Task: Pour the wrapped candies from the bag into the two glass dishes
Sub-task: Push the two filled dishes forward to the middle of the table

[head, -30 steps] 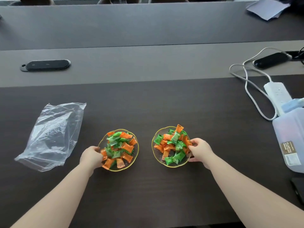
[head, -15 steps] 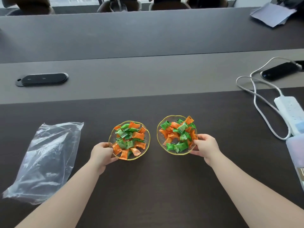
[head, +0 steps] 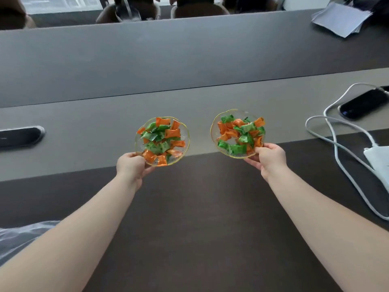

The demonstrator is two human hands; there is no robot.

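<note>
Two gold-rimmed glass dishes hold heaps of orange and green wrapped candies. My left hand [head: 132,165] grips the near rim of the left dish [head: 186,133], whose candies [head: 161,140] pile high. My right hand [head: 269,158] pinches the near right rim of the right dish [head: 213,127], filled with its own candies [head: 242,133]. Both dishes are held out at arm's length over the boundary between the dark table and the grey strip; whether they touch the surface I cannot tell. The clear plastic bag [head: 19,234] lies flat at the lower left, partly behind my left forearm.
A dark oval cable hatch [head: 20,136] sits on the grey strip at left, another [head: 365,104] at right. A white cable [head: 336,144] loops to a white power strip [head: 379,163] at the right edge. Papers [head: 341,18] lie far right; a raised divider [head: 189,53] runs behind.
Both hands have carried the dishes forward, away from me, to the edge of the grey strip, and further apart. The bag has stayed behind at lower left.
</note>
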